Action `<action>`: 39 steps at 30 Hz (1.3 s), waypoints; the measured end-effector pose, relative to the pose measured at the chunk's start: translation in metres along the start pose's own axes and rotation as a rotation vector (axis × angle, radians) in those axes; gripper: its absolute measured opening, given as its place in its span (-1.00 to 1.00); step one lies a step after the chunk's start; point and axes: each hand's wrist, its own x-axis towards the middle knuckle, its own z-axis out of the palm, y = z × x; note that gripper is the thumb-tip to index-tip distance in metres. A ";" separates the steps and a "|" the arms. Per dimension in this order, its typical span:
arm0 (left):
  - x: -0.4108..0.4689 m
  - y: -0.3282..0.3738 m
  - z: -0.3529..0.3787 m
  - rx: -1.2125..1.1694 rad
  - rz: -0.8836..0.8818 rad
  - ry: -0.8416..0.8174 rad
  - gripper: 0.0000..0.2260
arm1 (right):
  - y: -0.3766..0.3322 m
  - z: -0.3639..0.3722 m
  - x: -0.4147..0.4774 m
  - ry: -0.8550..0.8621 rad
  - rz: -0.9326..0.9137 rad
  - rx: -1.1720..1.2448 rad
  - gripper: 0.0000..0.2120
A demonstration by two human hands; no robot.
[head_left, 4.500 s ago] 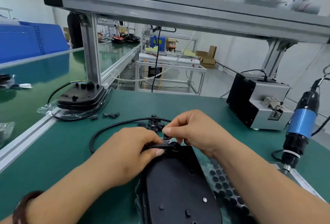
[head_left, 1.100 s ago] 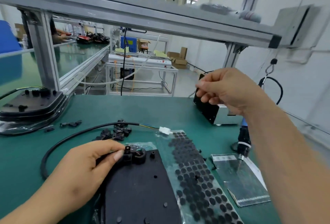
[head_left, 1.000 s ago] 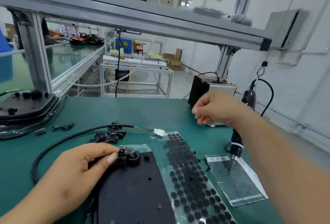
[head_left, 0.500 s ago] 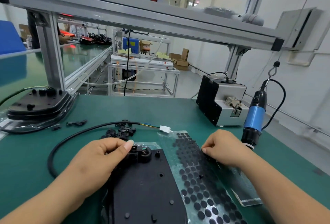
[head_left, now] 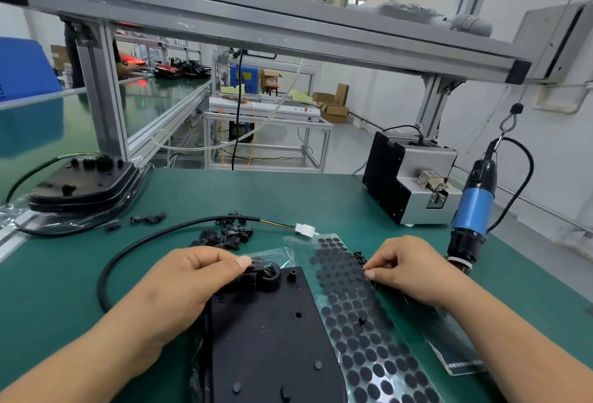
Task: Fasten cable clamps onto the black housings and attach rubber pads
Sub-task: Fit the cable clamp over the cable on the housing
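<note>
Your left hand [head_left: 192,284]: thumb and fingers pinch clamp [head_left: 252,275] against top edge of housing [head_left: 272,338]. Likely purpose: pin clamp and cable [head_left: 144,242] in seat, no shift before fastening. Housing flat on bench, close to you, between both hands.
Your right hand [head_left: 407,271]: fingers curled, tips at right edge of pad sheet [head_left: 353,332]; cannot tell whether they hold anything.
Sheet just beside housing, probably for short reach.
Spare clamps [head_left: 227,235] heaped beyond housing.
Screwdriver [head_left: 475,210] hangs at right, untouched.
</note>
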 end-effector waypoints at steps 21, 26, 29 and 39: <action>0.002 -0.001 -0.013 0.295 0.362 -0.023 -0.78 | -0.003 0.000 0.000 0.126 0.013 0.035 -0.83; -0.001 -0.003 -0.023 0.386 0.457 -0.125 -0.76 | -0.017 -0.010 -0.006 0.148 -0.005 0.274 -0.82; 0.003 -0.006 -0.022 0.461 0.537 -0.030 -0.73 | -0.052 -0.022 -0.010 0.013 -0.141 0.507 -0.83; 0.007 -0.008 -0.012 0.542 0.643 0.160 -0.76 | -0.137 0.026 0.001 -0.334 -0.422 0.684 -0.80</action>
